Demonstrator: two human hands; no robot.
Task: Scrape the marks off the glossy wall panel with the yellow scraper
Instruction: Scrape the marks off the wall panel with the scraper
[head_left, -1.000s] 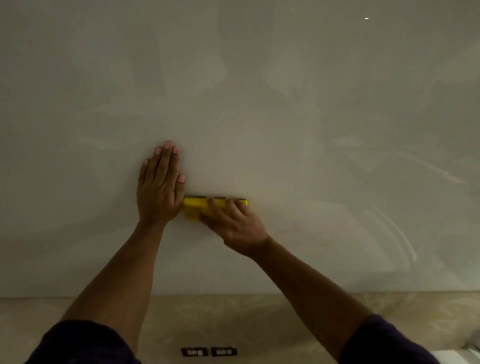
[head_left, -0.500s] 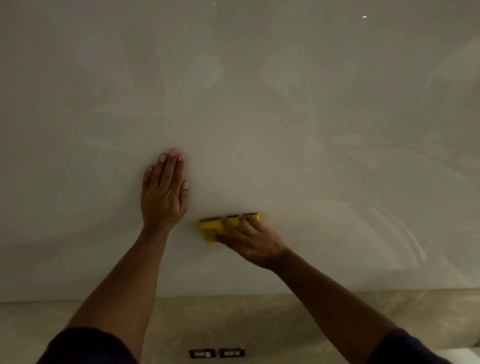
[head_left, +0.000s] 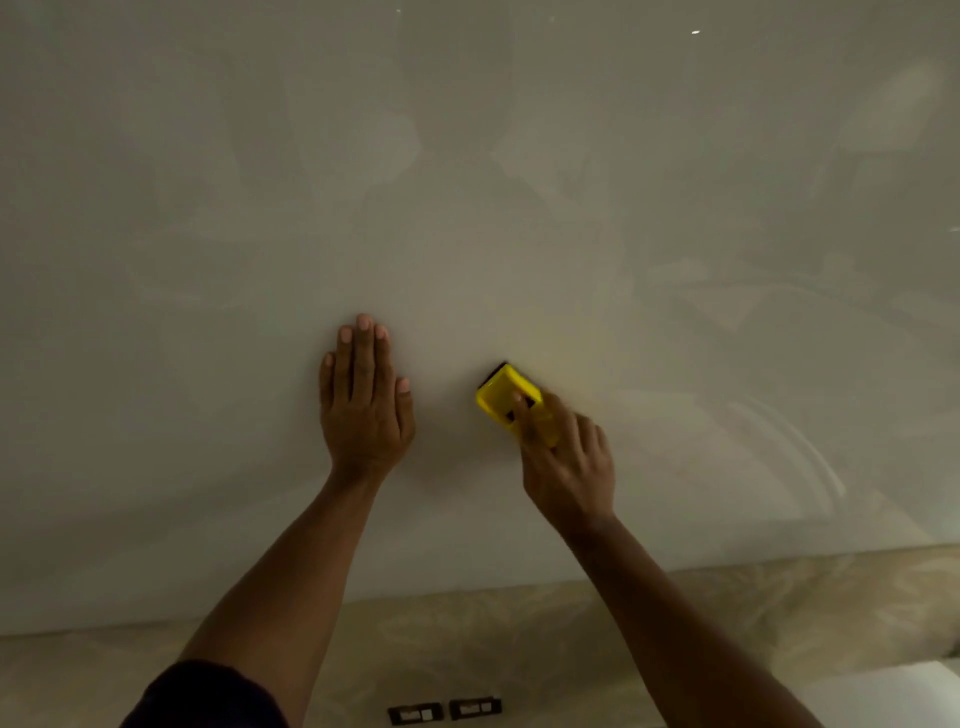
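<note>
The glossy wall panel (head_left: 519, 182) fills most of the view, pale grey with faint smears and curved streaks at the right. My left hand (head_left: 363, 400) lies flat on it, fingers together and pointing up. To its right, my right hand (head_left: 566, 462) grips the yellow scraper (head_left: 506, 397), which is tilted with its dark blade edge pointing up-left against the panel. My fingers cover the scraper's lower end. A gap of bare panel separates the two hands.
Below the panel runs a beige marbled strip (head_left: 519, 623) holding two small dark socket plates (head_left: 444, 711). A white surface (head_left: 893, 696) shows at the bottom right corner.
My right hand has carried the scraper to the right, away from my left hand, and turned it from level to tilted. My left hand stays flat on the panel.
</note>
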